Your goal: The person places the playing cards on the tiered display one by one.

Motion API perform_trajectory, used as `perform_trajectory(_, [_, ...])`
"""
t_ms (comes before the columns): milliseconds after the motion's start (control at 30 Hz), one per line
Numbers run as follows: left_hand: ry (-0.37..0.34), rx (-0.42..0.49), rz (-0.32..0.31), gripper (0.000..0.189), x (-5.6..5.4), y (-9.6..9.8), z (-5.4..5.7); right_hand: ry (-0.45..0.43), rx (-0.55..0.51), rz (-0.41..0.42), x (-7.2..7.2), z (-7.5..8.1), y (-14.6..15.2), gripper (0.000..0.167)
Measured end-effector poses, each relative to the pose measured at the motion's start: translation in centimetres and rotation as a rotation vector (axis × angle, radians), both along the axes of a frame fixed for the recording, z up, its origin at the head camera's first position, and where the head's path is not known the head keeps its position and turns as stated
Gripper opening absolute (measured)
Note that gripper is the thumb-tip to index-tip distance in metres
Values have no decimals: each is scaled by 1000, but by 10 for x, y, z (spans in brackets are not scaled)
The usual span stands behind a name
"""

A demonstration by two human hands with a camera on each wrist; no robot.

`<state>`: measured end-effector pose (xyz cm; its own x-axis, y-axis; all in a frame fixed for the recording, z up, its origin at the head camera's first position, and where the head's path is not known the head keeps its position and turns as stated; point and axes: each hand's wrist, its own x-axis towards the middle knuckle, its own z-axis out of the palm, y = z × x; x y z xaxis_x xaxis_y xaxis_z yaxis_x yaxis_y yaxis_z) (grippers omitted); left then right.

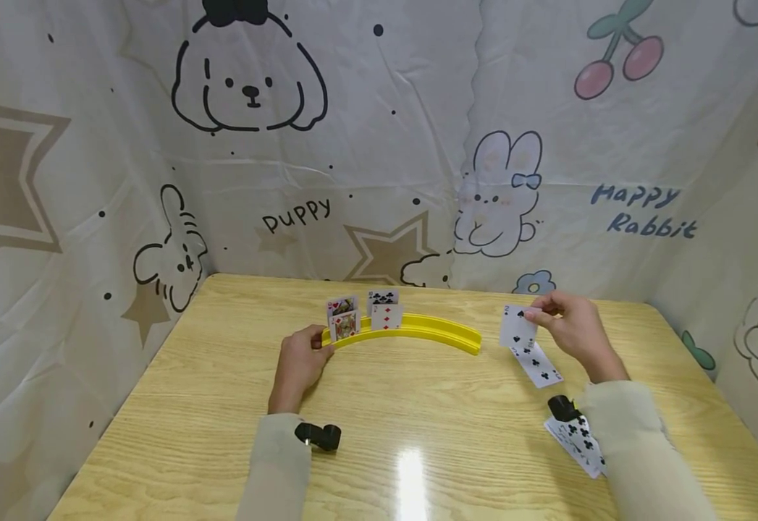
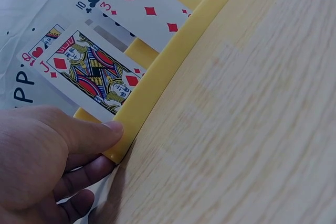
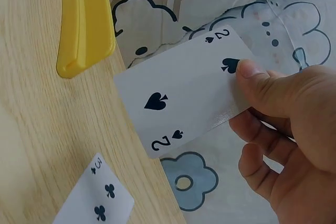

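Observation:
A curved yellow card holder (image 1: 437, 329) stands on the table, and my left hand (image 1: 300, 365) grips its left end between thumb and fingers. Upright in it at the left are the jack of diamonds (image 2: 94, 69) and, behind it, the queen of hearts (image 2: 50, 40). Further along stand the three of diamonds (image 1: 387, 317) and the ten of clubs (image 1: 382, 296) behind it. My right hand (image 1: 574, 329) pinches the two of spades (image 3: 184, 90) by its upper edge, right of the holder. A three of clubs (image 1: 538, 365) lies face up below that card.
More face-up club cards (image 1: 574, 441) lie on the table under my right forearm, partly hidden by the sleeve. The wooden table (image 1: 379, 405) ends at a printed cloth (image 1: 392, 159) hanging behind and along the sides.

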<state>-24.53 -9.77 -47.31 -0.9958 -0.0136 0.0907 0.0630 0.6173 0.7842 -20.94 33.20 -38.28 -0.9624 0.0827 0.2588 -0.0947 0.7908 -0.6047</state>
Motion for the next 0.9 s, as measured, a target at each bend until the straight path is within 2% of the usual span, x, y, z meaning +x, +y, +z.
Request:
perform_trajectory(567, [11, 0, 7, 37, -2, 0, 0, 17, -24, 49, -16, 8, -30, 16])
perform_trajectory(900, [7, 9, 8, 36, -1, 0, -1, 46, -51, 79, -27, 4, -45, 13])
